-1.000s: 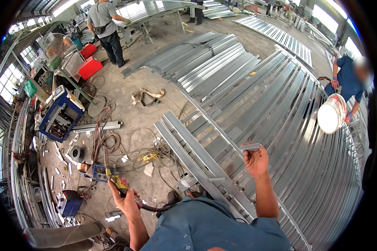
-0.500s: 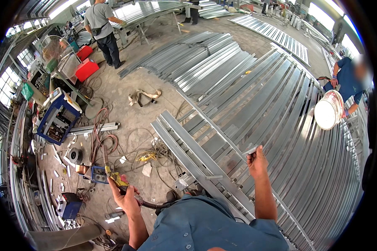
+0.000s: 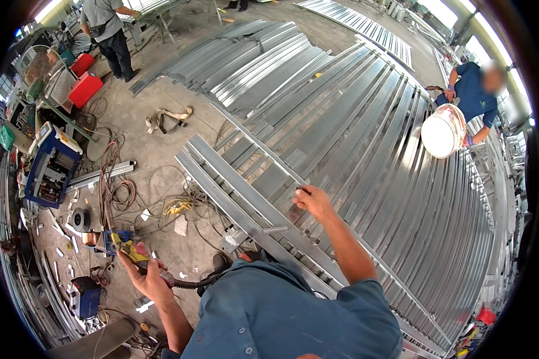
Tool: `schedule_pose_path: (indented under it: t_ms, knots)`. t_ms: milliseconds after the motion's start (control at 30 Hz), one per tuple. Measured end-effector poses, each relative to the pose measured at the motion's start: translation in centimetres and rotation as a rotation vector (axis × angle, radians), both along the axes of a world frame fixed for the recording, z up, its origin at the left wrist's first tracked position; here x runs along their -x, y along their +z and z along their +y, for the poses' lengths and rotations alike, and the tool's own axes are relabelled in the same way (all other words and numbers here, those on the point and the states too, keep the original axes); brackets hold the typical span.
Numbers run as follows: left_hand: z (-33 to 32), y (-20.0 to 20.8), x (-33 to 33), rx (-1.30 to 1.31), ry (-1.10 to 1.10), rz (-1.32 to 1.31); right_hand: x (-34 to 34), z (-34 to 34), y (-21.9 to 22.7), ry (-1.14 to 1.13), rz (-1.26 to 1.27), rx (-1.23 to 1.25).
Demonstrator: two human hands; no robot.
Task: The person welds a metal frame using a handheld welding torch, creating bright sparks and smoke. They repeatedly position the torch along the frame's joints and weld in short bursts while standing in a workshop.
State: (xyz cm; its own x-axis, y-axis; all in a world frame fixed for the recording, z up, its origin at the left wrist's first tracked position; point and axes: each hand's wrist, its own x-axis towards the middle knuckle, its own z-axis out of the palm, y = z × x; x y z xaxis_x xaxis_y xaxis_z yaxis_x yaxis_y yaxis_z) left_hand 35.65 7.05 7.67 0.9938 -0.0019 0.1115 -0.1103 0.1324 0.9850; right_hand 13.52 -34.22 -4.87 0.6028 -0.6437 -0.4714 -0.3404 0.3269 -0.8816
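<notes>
Head view: grey concrete floor (image 3: 161,152). Left hand (image 3: 151,282) grips yellow-and-black torch (image 3: 129,251); right hand (image 3: 315,202) curls over silvery metal slats (image 3: 395,197), its grip unclear.

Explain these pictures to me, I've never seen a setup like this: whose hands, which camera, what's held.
There is no robot here, just a person working bare-handed. The view comes from the left of two fisheye cameras worn on that person's head, looking down, so straight edges curve toward the rim.

The left hand grips a torch-like tool with yellow on it and a dark ribbed hose behind. The right hand is at the near side of a large frame of long metal strips; what its bent fingers hold, if anything, is too hidden to tell. A short metal piece lies near that hand. At the right, a co-worker has a whitish bucket.
</notes>
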Motion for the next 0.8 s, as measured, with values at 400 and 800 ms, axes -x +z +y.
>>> schedule_pose_path:
  t_ms: [400,800]
  knots:
    - [-0.3,-0.2,0.7,-0.085,-0.006,0.015,-1.5,-1.2,-0.5,0.601,0.250,0.119]
    - [-1.6,-0.2,2.2,-0.134,-0.026,0.067,-1.7,-2.9,-2.9,0.890,0.163,0.476]
